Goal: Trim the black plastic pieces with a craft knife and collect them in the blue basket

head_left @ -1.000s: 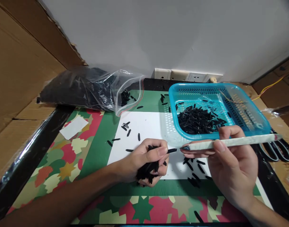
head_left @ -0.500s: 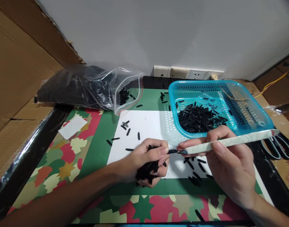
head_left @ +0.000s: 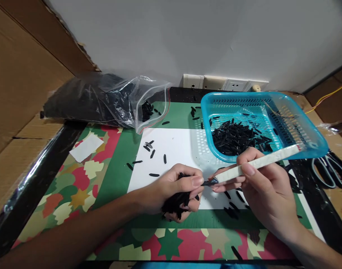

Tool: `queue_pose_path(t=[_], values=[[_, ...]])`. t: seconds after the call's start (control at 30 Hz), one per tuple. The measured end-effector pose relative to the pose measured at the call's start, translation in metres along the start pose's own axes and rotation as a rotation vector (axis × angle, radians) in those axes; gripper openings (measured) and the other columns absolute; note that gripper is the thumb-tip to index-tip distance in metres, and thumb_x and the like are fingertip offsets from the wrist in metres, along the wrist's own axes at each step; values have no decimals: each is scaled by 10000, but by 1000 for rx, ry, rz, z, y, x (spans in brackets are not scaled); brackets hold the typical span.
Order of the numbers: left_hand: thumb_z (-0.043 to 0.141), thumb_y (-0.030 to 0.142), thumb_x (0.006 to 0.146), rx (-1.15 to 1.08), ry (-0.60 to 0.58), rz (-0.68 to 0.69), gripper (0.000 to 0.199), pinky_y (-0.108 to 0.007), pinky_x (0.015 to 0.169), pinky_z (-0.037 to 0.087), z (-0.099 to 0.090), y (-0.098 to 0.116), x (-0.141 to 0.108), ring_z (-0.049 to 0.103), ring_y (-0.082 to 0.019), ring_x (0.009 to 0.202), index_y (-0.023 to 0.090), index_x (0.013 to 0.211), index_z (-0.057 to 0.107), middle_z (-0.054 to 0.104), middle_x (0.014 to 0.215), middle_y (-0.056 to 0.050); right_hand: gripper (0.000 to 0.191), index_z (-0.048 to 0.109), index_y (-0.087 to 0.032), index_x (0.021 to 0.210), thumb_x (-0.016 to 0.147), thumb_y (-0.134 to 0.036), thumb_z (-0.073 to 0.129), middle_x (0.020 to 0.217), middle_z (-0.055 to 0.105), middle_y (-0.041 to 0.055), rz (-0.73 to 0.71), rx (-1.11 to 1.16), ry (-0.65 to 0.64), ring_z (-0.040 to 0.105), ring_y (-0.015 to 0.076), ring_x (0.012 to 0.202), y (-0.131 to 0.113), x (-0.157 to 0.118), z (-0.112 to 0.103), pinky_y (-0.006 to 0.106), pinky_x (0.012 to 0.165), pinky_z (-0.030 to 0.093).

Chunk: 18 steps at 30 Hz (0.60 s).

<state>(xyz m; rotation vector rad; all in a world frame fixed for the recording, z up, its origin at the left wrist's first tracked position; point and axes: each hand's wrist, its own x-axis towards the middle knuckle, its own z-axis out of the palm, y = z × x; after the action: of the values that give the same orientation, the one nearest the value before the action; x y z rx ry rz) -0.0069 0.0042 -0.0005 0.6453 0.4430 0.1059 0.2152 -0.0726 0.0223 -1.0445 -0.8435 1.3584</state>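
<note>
My left hand [head_left: 183,192] is closed round a bunch of small black slivers [head_left: 175,204], with one sliver pinched between thumb and forefinger and pointing right. My right hand [head_left: 260,183] grips a long whitish stick [head_left: 257,162] with a dark tip, held slanting up to the right. That tip touches the end of the pinched sliver. Behind my right hand stands a blue plastic basket [head_left: 313,144], which holds a pile of black slivers [head_left: 235,137]. Loose slivers lie on the white sheet [head_left: 179,149] around both hands.
A clear zip bag [head_left: 89,101] full of black pieces lies at the back left. Scissors [head_left: 323,173] rest at the right. A white paper slip [head_left: 86,148] is on the patterned mat. Wall sockets [head_left: 215,83] and a cardboard wall [head_left: 25,56] border the table.
The stick has shifted left and down at its far end, and its tip now meets the pinched sliver further left. My right hand has moved slightly left with it. The view has shifted slightly.
</note>
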Motion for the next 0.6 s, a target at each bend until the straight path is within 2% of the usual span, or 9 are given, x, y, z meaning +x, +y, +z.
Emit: queue_pose_path(t=[0.13, 0.23, 0.33, 0.47, 0.53, 0.6], values=[[688, 512, 992, -21, -9, 12, 407, -134, 310, 346, 0, 0, 1, 361, -42, 382, 191, 790, 540, 503, 582, 61, 196, 705, -249, 881, 1020, -387, 711, 807, 617, 8, -16, -41, 8, 797, 249, 781, -1, 0, -1, 365, 648, 722], [688, 508, 996, -19, -14, 10, 408, -130, 314, 338, 2, 2, 1, 390, -52, 388, 196, 786, 532, 494, 577, 59, 196, 711, -244, 894, 1022, -393, 708, 786, 627, 10, -33, -94, -1, 768, 227, 700, -3, -1, -3, 379, 692, 719], [700, 514, 987, -5, -9, 16, 422, -134, 316, 331, 4, 3, 1, 416, -64, 399, 199, 771, 521, 477, 575, 60, 190, 733, -244, 899, 1029, -378, 699, 823, 669, 27, -68, -168, -11, 774, 224, 719, -7, -2, -3, 370, 737, 712], [693, 506, 992, 11, 8, 26, 414, -137, 326, 334, 5, 1, 0, 372, -52, 408, 199, 773, 521, 442, 583, 73, 243, 742, -237, 846, 1036, -377, 683, 841, 726, 66, -151, -330, -29, 790, 244, 779, -15, 1, -3, 303, 617, 672], [679, 517, 998, 44, 19, -2, 415, -142, 330, 334, 4, 0, 0, 355, -46, 405, 196, 780, 530, 459, 590, 68, 252, 736, -236, 846, 1038, -389, 681, 835, 739, 72, -130, -346, -56, 798, 257, 796, -17, 4, -4, 303, 604, 663], [677, 537, 994, 77, 29, -22, 428, -148, 331, 341, 4, 1, -1, 372, -49, 400, 195, 780, 534, 481, 593, 59, 233, 727, -237, 876, 1038, -401, 684, 839, 746, 59, -58, -290, -88, 804, 255, 769, -16, 6, -7, 336, 660, 686]])
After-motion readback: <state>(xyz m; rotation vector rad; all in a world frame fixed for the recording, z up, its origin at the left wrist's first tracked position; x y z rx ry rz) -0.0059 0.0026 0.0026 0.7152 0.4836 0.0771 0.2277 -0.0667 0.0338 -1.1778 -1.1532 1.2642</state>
